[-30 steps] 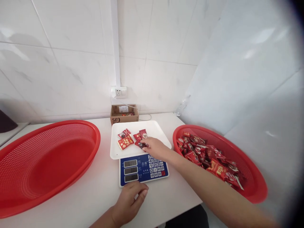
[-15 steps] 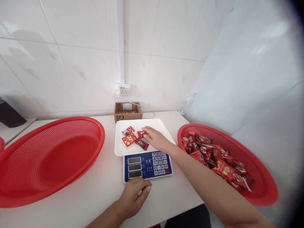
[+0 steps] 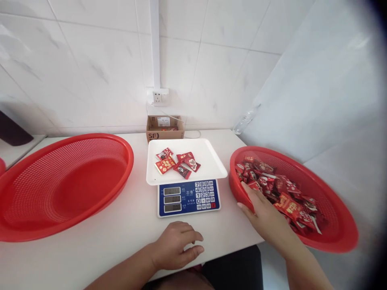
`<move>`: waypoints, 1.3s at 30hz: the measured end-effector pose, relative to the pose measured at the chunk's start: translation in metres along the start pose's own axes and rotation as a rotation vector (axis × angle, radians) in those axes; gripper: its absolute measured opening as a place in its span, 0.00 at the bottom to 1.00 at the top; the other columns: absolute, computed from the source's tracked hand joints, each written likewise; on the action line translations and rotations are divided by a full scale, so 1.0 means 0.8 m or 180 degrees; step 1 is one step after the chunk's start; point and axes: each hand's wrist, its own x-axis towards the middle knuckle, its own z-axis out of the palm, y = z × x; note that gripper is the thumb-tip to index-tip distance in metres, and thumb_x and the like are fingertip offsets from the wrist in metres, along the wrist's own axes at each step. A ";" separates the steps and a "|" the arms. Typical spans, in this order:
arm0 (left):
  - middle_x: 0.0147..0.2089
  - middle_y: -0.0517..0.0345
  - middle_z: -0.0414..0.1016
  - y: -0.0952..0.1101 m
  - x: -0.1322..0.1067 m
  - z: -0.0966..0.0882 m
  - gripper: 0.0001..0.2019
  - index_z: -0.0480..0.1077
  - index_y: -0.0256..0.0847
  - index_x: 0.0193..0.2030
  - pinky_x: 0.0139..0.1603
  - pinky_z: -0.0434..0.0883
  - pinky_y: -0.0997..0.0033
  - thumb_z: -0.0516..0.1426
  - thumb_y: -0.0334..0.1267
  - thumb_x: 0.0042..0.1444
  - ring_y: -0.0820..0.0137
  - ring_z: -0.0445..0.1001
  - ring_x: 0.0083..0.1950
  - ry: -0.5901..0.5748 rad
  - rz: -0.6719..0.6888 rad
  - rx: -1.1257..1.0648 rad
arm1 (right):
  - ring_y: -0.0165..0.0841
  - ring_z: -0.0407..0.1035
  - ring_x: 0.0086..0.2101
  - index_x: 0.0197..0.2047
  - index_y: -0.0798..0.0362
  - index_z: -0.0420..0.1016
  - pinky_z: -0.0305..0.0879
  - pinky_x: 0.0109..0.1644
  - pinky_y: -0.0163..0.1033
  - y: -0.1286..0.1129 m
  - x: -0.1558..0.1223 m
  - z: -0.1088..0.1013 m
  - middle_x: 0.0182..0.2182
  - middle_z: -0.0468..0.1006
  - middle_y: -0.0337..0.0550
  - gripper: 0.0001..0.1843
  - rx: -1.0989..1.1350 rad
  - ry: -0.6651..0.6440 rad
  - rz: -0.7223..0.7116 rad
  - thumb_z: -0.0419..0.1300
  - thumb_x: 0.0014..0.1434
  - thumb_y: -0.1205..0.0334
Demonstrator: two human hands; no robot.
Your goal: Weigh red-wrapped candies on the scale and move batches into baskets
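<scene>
My right hand (image 3: pixel 266 213) is at the near left rim of the right red basket (image 3: pixel 338 237), fingers extended over the rim and thumb apart outside it. No packet shows in that hand. Small wrapped snacks (image 3: pixel 284 189) in red packaging are heaped in this basket. My left hand (image 3: pixel 179 245) hovers by the table's front edge, its fingers loosely bent and thumb apart, holding nothing. In front of it stands a weighing scale (image 3: pixel 189 209) with a blue keypad panel. On its white tray (image 3: pixel 211 163) lie several red snack packets (image 3: pixel 183 171), grouped left of the middle.
A large red mesh basket (image 3: pixel 123 181) with a bare bottom stands on the left. Behind the scale sits a small cardboard box (image 3: pixel 165 135) beneath a wall socket (image 3: pixel 157 97). A clear plastic bottle (image 3: pixel 245 121) leans near the wall at the back right.
My right hand has left the packets on the scale tray and moved right to the basket. My left hand has shifted slightly away from the scale, its fingers loosening. The view has tilted down.
</scene>
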 end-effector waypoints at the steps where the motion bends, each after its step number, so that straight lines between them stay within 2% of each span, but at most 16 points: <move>1: 0.29 0.56 0.77 0.000 0.000 0.000 0.09 0.71 0.40 0.40 0.31 0.66 0.72 0.52 0.41 0.59 0.70 0.73 0.29 -0.0009 -0.0012 0.0006 | 0.45 0.65 0.55 0.64 0.55 0.57 0.67 0.53 0.51 -0.002 -0.001 -0.001 0.57 0.69 0.54 0.29 -0.0021 -0.0072 0.0160 0.43 0.63 0.54; 4: 0.29 0.55 0.77 -0.003 0.001 -0.001 0.09 0.71 0.40 0.40 0.31 0.67 0.72 0.52 0.40 0.59 0.70 0.73 0.29 -0.0038 -0.0098 0.0044 | 0.45 0.72 0.48 0.65 0.53 0.56 0.71 0.44 0.49 -0.015 0.004 -0.006 0.55 0.72 0.53 0.28 -0.0131 -0.0251 0.0423 0.40 0.64 0.58; 8: 0.29 0.55 0.77 -0.004 0.001 -0.001 0.09 0.71 0.40 0.41 0.31 0.67 0.71 0.52 0.40 0.59 0.69 0.73 0.30 -0.0080 -0.0172 0.0048 | 0.44 0.73 0.45 0.66 0.56 0.55 0.71 0.41 0.47 -0.026 0.018 -0.003 0.52 0.74 0.56 0.28 -0.0237 -0.0187 0.0318 0.40 0.64 0.61; 15: 0.29 0.55 0.77 -0.001 0.002 -0.003 0.09 0.71 0.40 0.40 0.31 0.68 0.71 0.52 0.39 0.59 0.69 0.73 0.30 -0.0138 -0.0181 0.0053 | 0.46 0.71 0.48 0.65 0.58 0.56 0.69 0.43 0.47 -0.035 0.032 0.003 0.54 0.72 0.58 0.27 -0.0263 -0.0044 0.0394 0.39 0.65 0.60; 23: 0.29 0.55 0.77 -0.003 0.002 -0.001 0.09 0.71 0.40 0.40 0.31 0.68 0.71 0.52 0.39 0.59 0.70 0.73 0.30 -0.0094 -0.0144 0.0117 | 0.47 0.71 0.48 0.65 0.56 0.55 0.69 0.41 0.48 -0.035 0.031 0.005 0.56 0.70 0.56 0.28 -0.0220 -0.0092 0.0458 0.38 0.65 0.60; 27: 0.29 0.55 0.77 0.002 0.003 -0.009 0.08 0.71 0.40 0.40 0.31 0.69 0.73 0.53 0.37 0.59 0.70 0.74 0.30 0.0013 -0.0131 0.0159 | 0.44 0.70 0.50 0.64 0.56 0.58 0.67 0.49 0.49 -0.028 0.031 0.001 0.54 0.72 0.54 0.27 0.0207 0.0047 0.0285 0.41 0.64 0.60; 30: 0.31 0.55 0.76 0.011 0.007 -0.029 0.06 0.70 0.40 0.40 0.33 0.70 0.74 0.53 0.34 0.59 0.71 0.74 0.32 0.0201 -0.0101 0.0180 | 0.41 0.66 0.54 0.64 0.53 0.58 0.64 0.54 0.47 -0.022 0.030 -0.014 0.57 0.69 0.50 0.27 0.0479 -0.0122 -0.0001 0.43 0.63 0.58; 32: 0.31 0.55 0.76 0.015 0.014 -0.050 0.05 0.69 0.40 0.37 0.34 0.70 0.75 0.52 0.33 0.59 0.72 0.73 0.32 0.0336 -0.0229 0.0231 | 0.44 0.69 0.52 0.65 0.52 0.58 0.67 0.50 0.48 -0.019 0.030 -0.025 0.56 0.71 0.50 0.27 0.0322 -0.0393 0.0054 0.43 0.63 0.57; 35: 0.33 0.56 0.75 0.010 0.034 -0.090 0.07 0.68 0.42 0.35 0.35 0.71 0.74 0.50 0.37 0.61 0.71 0.74 0.34 0.0476 -0.0794 0.0578 | 0.47 0.74 0.43 0.65 0.50 0.58 0.70 0.41 0.48 -0.016 0.029 -0.033 0.48 0.78 0.51 0.27 0.0066 -0.0596 0.0264 0.43 0.63 0.57; 37: 0.42 0.54 0.76 -0.003 0.053 -0.118 0.10 0.68 0.42 0.43 0.42 0.72 0.68 0.50 0.42 0.61 0.67 0.75 0.43 0.0490 -0.1223 0.0971 | 0.45 0.75 0.43 0.65 0.51 0.57 0.70 0.41 0.46 -0.014 0.029 -0.032 0.47 0.78 0.51 0.28 0.0178 -0.0557 0.0212 0.42 0.64 0.57; 39: 0.55 0.49 0.70 -0.023 0.073 -0.142 0.18 0.63 0.42 0.55 0.55 0.67 0.59 0.49 0.46 0.60 0.61 0.68 0.58 0.0364 -0.1515 0.1307 | 0.44 0.74 0.45 0.66 0.52 0.56 0.69 0.43 0.45 -0.012 0.028 -0.028 0.50 0.77 0.51 0.28 0.0302 -0.0510 0.0170 0.42 0.64 0.57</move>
